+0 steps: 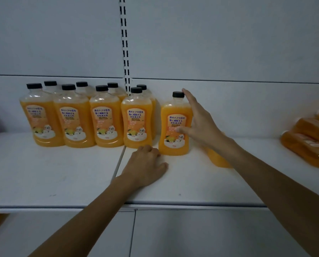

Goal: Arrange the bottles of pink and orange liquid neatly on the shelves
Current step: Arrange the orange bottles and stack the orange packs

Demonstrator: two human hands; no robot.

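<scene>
The right hand [199,123] is spread open against 1 upright orange bottle [174,127] near the shelf's [52,173] middle. The left hand [147,164] rests loosely curled and empty on the shelf.

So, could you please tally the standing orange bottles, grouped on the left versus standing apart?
Grouped bottles: 8
Bottle apart, at the right hand: 1
Total: 9

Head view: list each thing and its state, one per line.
Lone orange bottle: upright, capped, right hand touching.
Grouped orange bottles: upright, capped, two rows.
Wrapped orange bottles: lying flat.
Right hand: open against lone bottle.
Left hand: resting on shelf, empty.
</scene>
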